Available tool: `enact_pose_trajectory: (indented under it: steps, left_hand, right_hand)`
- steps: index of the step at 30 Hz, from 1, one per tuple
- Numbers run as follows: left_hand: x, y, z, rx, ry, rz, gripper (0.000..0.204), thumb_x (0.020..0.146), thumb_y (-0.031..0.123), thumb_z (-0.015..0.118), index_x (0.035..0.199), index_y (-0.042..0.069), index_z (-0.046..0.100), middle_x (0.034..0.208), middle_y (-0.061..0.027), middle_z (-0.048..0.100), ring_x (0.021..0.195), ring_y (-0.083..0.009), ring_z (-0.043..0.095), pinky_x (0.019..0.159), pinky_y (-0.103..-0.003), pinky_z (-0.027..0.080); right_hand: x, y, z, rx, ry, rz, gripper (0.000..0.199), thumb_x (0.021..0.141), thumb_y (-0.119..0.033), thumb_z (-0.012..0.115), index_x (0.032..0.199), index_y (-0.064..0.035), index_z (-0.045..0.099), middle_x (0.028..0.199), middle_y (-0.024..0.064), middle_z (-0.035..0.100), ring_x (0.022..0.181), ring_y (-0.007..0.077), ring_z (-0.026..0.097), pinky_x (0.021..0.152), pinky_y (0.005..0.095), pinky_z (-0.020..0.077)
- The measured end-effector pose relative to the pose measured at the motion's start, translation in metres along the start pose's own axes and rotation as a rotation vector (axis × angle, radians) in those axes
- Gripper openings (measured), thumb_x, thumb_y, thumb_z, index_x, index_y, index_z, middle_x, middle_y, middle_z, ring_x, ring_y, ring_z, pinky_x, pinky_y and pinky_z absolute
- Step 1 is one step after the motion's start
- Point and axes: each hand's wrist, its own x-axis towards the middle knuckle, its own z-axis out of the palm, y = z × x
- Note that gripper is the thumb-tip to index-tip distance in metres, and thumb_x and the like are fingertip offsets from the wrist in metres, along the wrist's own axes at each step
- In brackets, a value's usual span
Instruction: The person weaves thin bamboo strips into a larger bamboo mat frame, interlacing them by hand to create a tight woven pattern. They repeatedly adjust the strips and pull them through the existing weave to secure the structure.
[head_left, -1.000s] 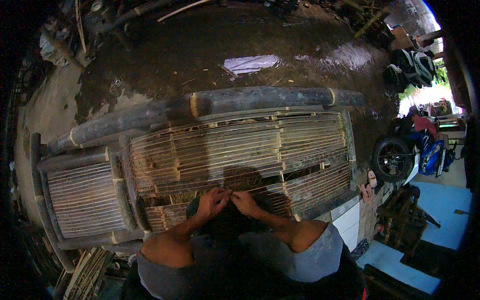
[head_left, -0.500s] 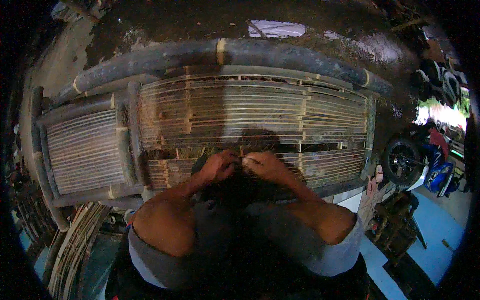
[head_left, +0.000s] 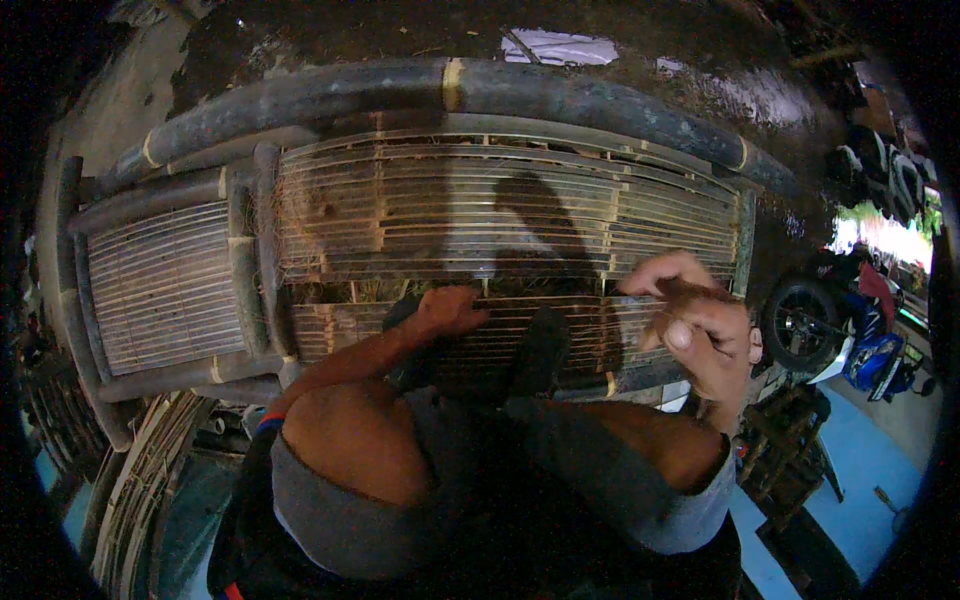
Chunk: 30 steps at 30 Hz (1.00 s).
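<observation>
A bamboo bench frame (head_left: pixel 600 100) lies in front of me, its panel of thin bamboo slats (head_left: pixel 520 215) running left to right. My left hand (head_left: pixel 448 312) is closed at the gap between the two groups of slats; what it pinches is too small to make out. Raised over the right end of the panel is my right hand (head_left: pixel 702 322), its thumb pressed to curled fingers and one finger held out. Any thin strand in that hand cannot be made out. Dry fibres (head_left: pixel 375 290) show in the gap left of my left hand.
A smaller slatted panel (head_left: pixel 165 290) adjoins on the left. Bundled bamboo strips (head_left: pixel 150 480) lie at the lower left. On the right stand a blue motorcycle (head_left: pixel 870 340) and a dark wooden object (head_left: pixel 790 440) on blue flooring. My bare knees flank the near edge.
My right hand has left my left hand's side and swung up and right over the panel's end. The left hand has stayed near the gap. The view has shifted slightly.
</observation>
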Motion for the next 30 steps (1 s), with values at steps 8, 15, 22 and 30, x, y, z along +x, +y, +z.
enact_pose_trajectory:
  steps: [8,15,22,30]
  left_hand:
    - [-0.022,0.01,0.014,0.048,0.406,0.135,0.043,0.089,0.039,0.066,0.118,0.008,0.062,0.104,-0.0204,0.066,0.098,-0.0365,0.065,0.082,-0.049,0.054]
    - [-0.014,0.035,0.019,-0.344,0.619,0.626,0.022,0.091,0.023,0.066,0.099,0.003,0.06,0.093,-0.0172,0.06,0.087,-0.0355,0.06,0.074,-0.046,0.051]
    - [-0.016,0.032,0.006,-0.449,0.339,0.542,0.029,0.098,0.022,0.055,0.078,0.002,0.049,0.071,-0.0199,0.048,0.071,-0.0403,0.052,0.064,-0.05,0.04]
    - [-0.037,0.028,-0.007,-0.444,0.442,0.413,0.02,0.095,0.021,0.059,0.105,0.004,0.058,0.101,-0.0199,0.058,0.094,-0.0399,0.058,0.078,-0.047,0.049]
  right_hand:
    - [-0.007,0.007,0.013,0.523,0.237,0.333,0.037,0.099,-0.026,0.054,0.07,-0.0051,0.046,0.059,0.0059,0.042,0.051,0.0147,0.039,0.053,0.035,0.0383]
    - [-0.009,0.005,0.018,0.401,0.39,0.24,0.034,0.099,-0.023,0.056,0.071,-0.008,0.044,0.059,0.0003,0.037,0.054,0.0128,0.036,0.054,0.0332,0.0323]
    - [-0.021,0.011,0.0,0.305,0.558,0.084,0.032,0.1,-0.027,0.055,0.073,-0.0136,0.042,0.058,-0.0024,0.035,0.048,0.0106,0.03,0.047,0.0306,0.0283]
    - [0.008,0.111,-0.094,-0.138,0.619,0.222,0.028,0.099,-0.029,0.055,0.081,-0.0078,0.053,0.062,0.004,0.045,0.054,0.018,0.042,0.052,0.0363,0.0376]
